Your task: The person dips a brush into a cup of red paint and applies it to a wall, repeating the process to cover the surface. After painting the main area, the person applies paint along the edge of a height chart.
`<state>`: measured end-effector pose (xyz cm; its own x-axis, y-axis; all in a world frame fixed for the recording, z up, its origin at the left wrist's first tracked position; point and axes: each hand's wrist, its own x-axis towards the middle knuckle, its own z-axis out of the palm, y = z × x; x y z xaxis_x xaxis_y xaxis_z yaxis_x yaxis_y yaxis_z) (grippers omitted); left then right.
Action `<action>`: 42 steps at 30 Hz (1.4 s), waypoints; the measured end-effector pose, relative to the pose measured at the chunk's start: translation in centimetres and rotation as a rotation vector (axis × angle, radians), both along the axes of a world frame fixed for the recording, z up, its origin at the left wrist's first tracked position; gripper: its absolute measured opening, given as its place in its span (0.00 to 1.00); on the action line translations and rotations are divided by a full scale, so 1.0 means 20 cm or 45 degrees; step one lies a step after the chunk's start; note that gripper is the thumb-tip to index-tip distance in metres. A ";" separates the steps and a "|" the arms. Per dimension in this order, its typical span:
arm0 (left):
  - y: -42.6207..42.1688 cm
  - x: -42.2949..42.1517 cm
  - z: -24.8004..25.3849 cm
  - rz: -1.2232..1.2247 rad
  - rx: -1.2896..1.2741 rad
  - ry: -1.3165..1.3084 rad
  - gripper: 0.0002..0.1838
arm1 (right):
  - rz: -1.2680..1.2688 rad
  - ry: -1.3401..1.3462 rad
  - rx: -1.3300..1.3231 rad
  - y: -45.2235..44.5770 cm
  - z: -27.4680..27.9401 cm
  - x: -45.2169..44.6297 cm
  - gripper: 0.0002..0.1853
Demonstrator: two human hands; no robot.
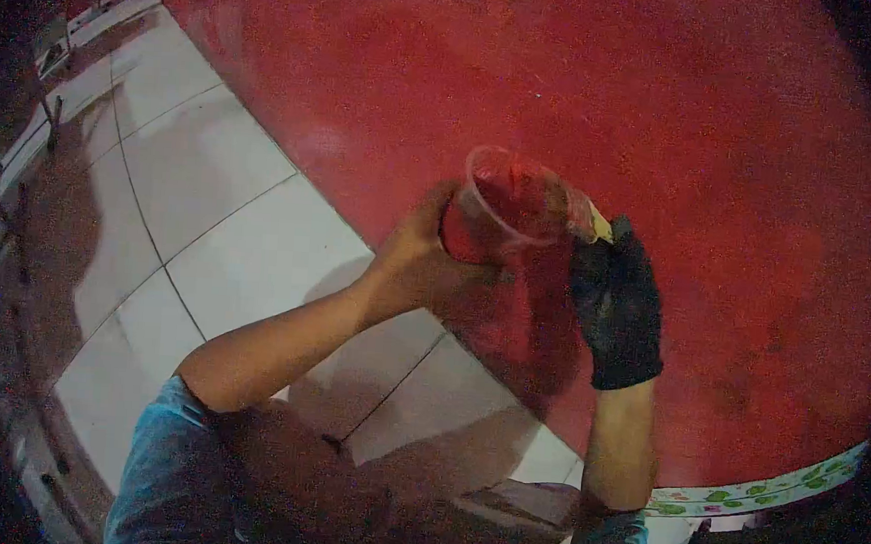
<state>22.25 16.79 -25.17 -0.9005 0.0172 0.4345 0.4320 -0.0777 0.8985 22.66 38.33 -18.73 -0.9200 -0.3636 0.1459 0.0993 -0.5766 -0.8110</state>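
My bare left hand (421, 256) is wrapped round a clear plastic cup (479, 215), which is tilted with its rim toward the upper right. Something red shows in the cup. In a dark glove, my right hand (616, 293) grips a brush (590, 220) by its yellowish handle, just right of the cup. The bristle end points left toward the rim; whether it touches the rim cannot be made out. Beneath both hands lies a red surface (720, 190).
White floor tiles (249, 221) with dark joints run along the left and below. A patterned border strip (741, 493) with green leaves edges the red surface at the lower right. Dark thin shapes (51, 119) stand at the far left.
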 end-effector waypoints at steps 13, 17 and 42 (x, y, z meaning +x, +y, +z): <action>-0.03 -0.29 -0.02 0.031 -0.114 0.017 0.46 | -1.082 0.815 0.902 -0.25 0.18 -0.22 0.09; -0.14 -0.25 -0.09 0.015 -0.033 -0.150 0.47 | -1.245 1.097 1.191 -0.33 0.17 -0.35 0.06; -0.40 0.27 0.32 0.523 -0.124 -0.246 0.38 | -0.920 1.614 1.204 -0.39 0.06 -0.31 0.07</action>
